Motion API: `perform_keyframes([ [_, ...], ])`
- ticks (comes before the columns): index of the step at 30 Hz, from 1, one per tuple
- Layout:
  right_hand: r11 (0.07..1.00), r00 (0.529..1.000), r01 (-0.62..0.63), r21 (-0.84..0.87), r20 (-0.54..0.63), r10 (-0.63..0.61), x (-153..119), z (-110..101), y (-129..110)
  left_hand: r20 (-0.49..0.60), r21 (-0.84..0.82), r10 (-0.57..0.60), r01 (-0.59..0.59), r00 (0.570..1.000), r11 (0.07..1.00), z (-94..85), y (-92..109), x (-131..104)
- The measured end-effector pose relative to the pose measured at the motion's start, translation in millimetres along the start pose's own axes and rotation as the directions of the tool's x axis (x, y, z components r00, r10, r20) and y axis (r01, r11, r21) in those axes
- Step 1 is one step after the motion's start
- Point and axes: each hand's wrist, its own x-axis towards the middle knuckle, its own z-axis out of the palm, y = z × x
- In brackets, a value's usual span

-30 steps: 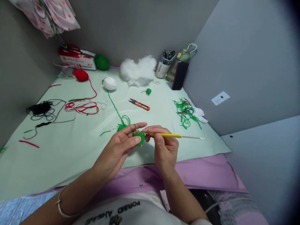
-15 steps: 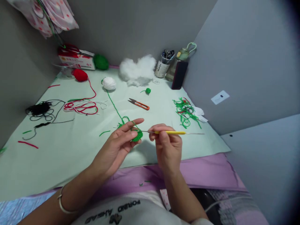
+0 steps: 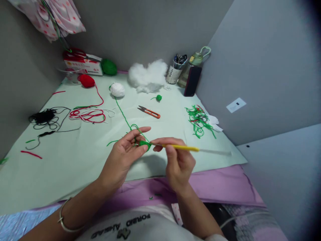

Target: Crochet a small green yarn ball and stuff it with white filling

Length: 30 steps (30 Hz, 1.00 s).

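Small round-edged green crocheted yarn piece (image 3: 144, 144) sits between the two hands, held over the pale green table cover (image 3: 100, 169). Left hand (image 3: 119, 154) has it pinched at its left side, thumb on the near face, fingers hiding part of it. Right hand (image 3: 178, 161) grips the yellow-handled metal crochet hook (image 3: 184, 147) pencil-style; front tip is at the piece's right edge, exact stitch too small to tell. Rear shaft sticks out right of the hand, blurred.

Thin green working yarn (image 3: 141, 133) slants from loops beyond the left fingers to the piece, near the hook tip.

Beyond the hands: orange-handled thread snips (image 3: 151, 113), lying flat, touched by neither. Farther back: tiny green ball with a yarn tail (image 3: 158, 97), white yarn ball (image 3: 117, 90), fluffy white stuffing (image 3: 147, 77).

Left side: tangled red and white yarn (image 3: 87, 115), loose black yarn bundle (image 3: 43, 116), red yarn ball (image 3: 86, 81).

Right side: heap of mostly green yarn scraps (image 3: 198, 121). Back right: dark phone (image 3: 193, 81) propped near-upright by a translucent green-capped bottle (image 3: 184, 77), pen cup (image 3: 173, 74) beside that.
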Motion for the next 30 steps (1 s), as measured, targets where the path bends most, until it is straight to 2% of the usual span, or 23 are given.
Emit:
perform_keyframes([
  [2, 0.945, 0.974, 0.222, -0.240, 0.110, -0.200, -5, 1, 2, -0.029, -0.016, 0.036, -0.036, 0.999, 0.999, 0.9, -4, -1],
  [4, 0.858, 0.936, 0.352, -0.375, 0.173, -0.308, -9, 2, 4, -0.017, -0.104, -0.037, 0.035, 0.999, 0.994, 1.3, -5, -1],
  [6, 0.876, 0.947, 0.321, -0.360, 0.107, -0.303, -9, 2, 7, 0.041, -0.214, -0.167, 0.171, 0.985, 0.962, 1.1, -4, 1],
  [8, 0.973, 0.984, 0.168, -0.158, -0.035, -0.176, -6, 1, 7, 0.086, -0.283, -0.240, 0.254, 0.967, 0.925, 0.6, 0, 3],
  [10, 0.993, 0.994, -0.008, 0.119, -0.107, 0.021, -2, 1, 6, 0.088, -0.299, -0.227, 0.243, 0.970, 0.923, 1.1, 3, 4],
  [12, 0.961, 0.989, -0.091, 0.260, -0.089, 0.117, 3, 2, 5, 0.096, -0.274, -0.201, 0.220, 0.975, 0.936, 3.2, 5, 3],
  [15, 0.977, 0.995, -0.058, 0.206, -0.066, 0.073, 5, 5, 4, 0.084, -0.220, -0.172, 0.187, 0.981, 0.958, 7.6, 4, 0],
  [18, 0.999, 0.998, 0.046, 0.019, -0.044, -0.045, 0, 6, 6, 0.043, -0.201, -0.138, 0.143, 0.990, 0.969, 9.7, 1, 0],
  [20, 0.972, 0.986, 0.168, -0.164, 0.007, -0.169, -4, 4, 8, 0.070, -0.239, -0.170, 0.182, 0.983, 0.954, 8.6, -1, 2],
  [22, 0.935, 0.969, 0.244, -0.259, 0.032, -0.244, -5, 1, 9, 0.119, -0.304, -0.233, 0.259, 0.965, 0.917, 6.0, -1, 5],
  [24, 0.970, 0.982, 0.166, -0.176, -0.060, -0.179, -3, -1, 9, 0.113, -0.360, -0.269, 0.292, 0.956, 0.886, 3.2, -1, 7],
  [26, 0.999, 0.988, -0.002, 0.037, -0.151, 0.007, 1, -3, 8, 0.058, -0.376, -0.255, 0.258, 0.965, 0.890, 1.7, 1, 8],
  [28, 0.971, 0.977, -0.131, 0.199, -0.140, 0.160, 5, -1, 5, 0.045, -0.335, -0.214, 0.216, 0.976, 0.917, 2.0, 2, 7],
  [30, 0.958, 0.978, -0.176, 0.227, -0.071, 0.196, 7, 1, 4, 0.076, -0.265, -0.175, 0.189, 0.982, 0.945, 3.5, 3, 4],
])
